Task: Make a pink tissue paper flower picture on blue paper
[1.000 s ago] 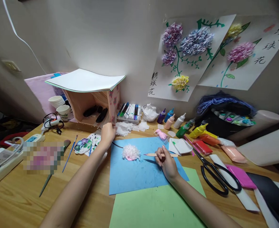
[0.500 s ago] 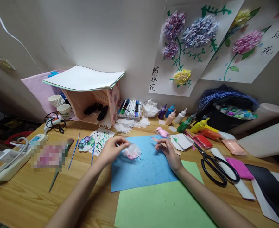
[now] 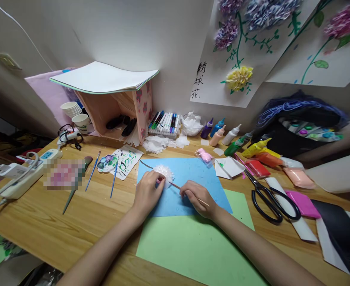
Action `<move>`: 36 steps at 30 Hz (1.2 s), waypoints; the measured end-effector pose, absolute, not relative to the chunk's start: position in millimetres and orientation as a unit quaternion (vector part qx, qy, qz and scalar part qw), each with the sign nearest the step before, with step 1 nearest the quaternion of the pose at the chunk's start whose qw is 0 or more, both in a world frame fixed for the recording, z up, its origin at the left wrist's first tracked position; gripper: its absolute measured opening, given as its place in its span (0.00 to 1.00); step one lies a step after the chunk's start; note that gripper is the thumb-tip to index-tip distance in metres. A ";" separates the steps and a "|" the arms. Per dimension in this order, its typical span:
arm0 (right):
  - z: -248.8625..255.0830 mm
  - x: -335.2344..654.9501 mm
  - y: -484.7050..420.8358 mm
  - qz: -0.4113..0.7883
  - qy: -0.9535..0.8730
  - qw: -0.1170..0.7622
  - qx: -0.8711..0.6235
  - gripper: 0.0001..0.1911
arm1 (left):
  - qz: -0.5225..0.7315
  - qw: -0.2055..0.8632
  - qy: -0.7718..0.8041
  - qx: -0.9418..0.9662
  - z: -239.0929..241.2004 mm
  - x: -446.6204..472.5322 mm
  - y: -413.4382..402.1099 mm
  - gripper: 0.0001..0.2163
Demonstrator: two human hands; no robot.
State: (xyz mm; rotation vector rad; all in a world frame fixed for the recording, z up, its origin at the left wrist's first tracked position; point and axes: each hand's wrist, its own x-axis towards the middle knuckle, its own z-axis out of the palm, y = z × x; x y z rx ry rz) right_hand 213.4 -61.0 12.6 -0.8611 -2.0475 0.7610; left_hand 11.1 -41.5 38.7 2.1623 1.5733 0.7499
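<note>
My left hand [image 3: 149,187] is closed, thumb and fingers pinching the near edge of a white ruffled paper flower [image 3: 164,172] over the blue sheet [image 3: 192,171]. The fingers hide part of its edge; a little pink shows beside them. A thin wooden stick [image 3: 175,185] with a darker tip is gripped in my right hand [image 3: 199,198]. Its tip points left and lies at the flower's lower right edge; whether it touches is hard to tell. Beneath the blue sheet lies a light green sheet [image 3: 192,242].
Black-handled scissors [image 3: 271,198] lie to the right, near paint bottles [image 3: 237,146] and a pink packet [image 3: 303,203]. Toward the left are paintbrushes [image 3: 113,180], a paint-marked paper [image 3: 128,163] and a power strip [image 3: 28,178]. Behind stand markers [image 3: 164,124] and a bowl of white paper scraps [image 3: 192,124].
My right hand has moved left, bringing the stick's tip to the flower. The flower has turned so its ruffled side shows more. The camera view has tilted downward.
</note>
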 end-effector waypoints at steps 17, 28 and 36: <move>16.6 207.5 -51.0 0.242 -0.861 0.308 -0.324 0.11 | 0.301 0.184 0.555 0.753 32.1 13.3 -39.2 0.05; 17.4 203.7 -42.8 0.235 -0.869 0.286 -0.329 0.12 | 0.323 0.244 0.649 0.644 17.8 -10.6 -22.0 0.13; 28.2 188.4 -32.0 0.290 -0.820 0.303 -0.390 0.19 | 0.318 0.239 0.642 0.656 17.0 -10.2 -20.4 0.13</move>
